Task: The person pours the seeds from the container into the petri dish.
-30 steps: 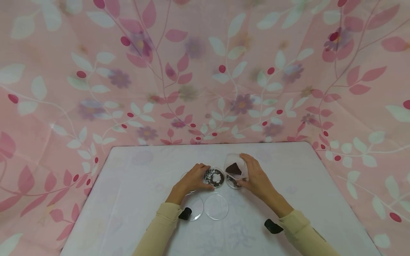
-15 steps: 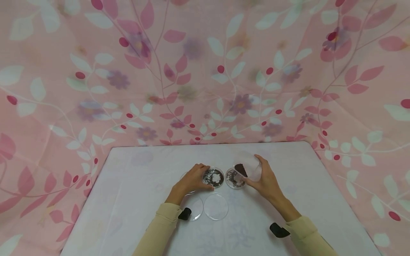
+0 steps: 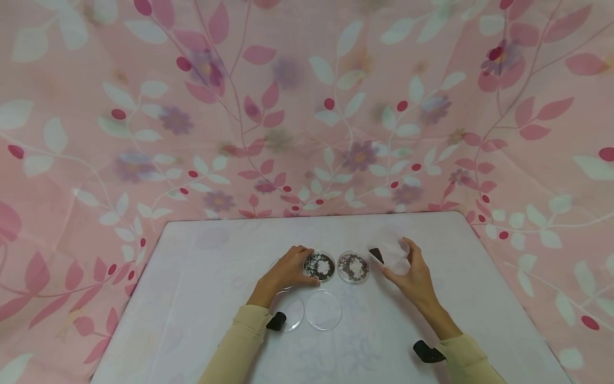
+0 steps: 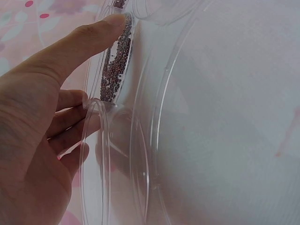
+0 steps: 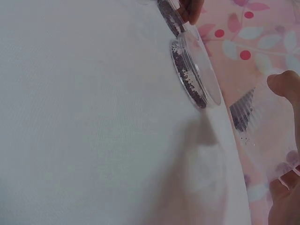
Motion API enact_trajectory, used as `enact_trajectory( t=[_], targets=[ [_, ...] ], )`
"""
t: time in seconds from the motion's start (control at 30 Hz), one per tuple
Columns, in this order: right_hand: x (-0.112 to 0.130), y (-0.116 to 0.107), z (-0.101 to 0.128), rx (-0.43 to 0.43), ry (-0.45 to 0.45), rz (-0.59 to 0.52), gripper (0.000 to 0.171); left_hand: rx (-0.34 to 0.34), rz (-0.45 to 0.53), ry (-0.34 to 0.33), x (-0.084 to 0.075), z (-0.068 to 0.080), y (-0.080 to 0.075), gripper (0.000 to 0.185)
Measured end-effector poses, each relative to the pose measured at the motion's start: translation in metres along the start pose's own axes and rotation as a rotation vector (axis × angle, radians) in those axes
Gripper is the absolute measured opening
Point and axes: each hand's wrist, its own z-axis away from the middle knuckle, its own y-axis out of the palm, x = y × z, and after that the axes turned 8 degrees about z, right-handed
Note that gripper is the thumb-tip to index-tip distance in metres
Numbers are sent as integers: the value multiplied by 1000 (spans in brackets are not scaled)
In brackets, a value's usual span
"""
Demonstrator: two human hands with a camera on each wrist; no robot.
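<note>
My left hand (image 3: 287, 270) grips a round clear petri dish (image 3: 319, 266), thumb on the near side and fingers on the far side. Dark grains lie in it, with bare patches of the bottom showing through. Right beside it stands a second petri dish (image 3: 353, 268) with thinner, scattered dark grains. Off to the right, above the table, my right hand (image 3: 416, 276) holds a translucent plastic cup (image 3: 394, 253) tipped toward the left. A small heap of dark grains (image 5: 243, 111) lies inside it, seen through its ribbed wall in the right wrist view.
Clear, grain-free petri dishes (image 3: 323, 310) lie on the near side of the filled ones, one partly behind my left wrist. Another rim shows by my left hand. The white-covered table (image 3: 201, 320) ends at a pink floral cloth (image 3: 307, 133) behind.
My right hand has moved to the right with the cup, away from over the second petri dish, which now shows whole. My left hand stays on its dish.
</note>
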Motion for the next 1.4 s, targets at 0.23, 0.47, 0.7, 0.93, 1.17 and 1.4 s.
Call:
enact_trajectory(
  t=[0.23,0.47,0.7,0.93,1.17,1.4],
  targets=[
    [-11,-3,9,28,99,-51,97,4,3,1,-1,1,-1,93],
    [-20,-2,14,49,169,-99,98,8,-1,-7,2,0,0,94],
    [-27,-1,17,41,210,-147,96,12,7,6,2,-1,0,94],
    [-34,1,19,72,239,-191,93,7,6,12,1,-1,-2,95],
    [-38,3,23,86,261,-225,92,4,18,29,1,0,-2,94],
    [-41,5,26,80,261,-254,93,4,17,29,0,1,-3,95]
  ],
)
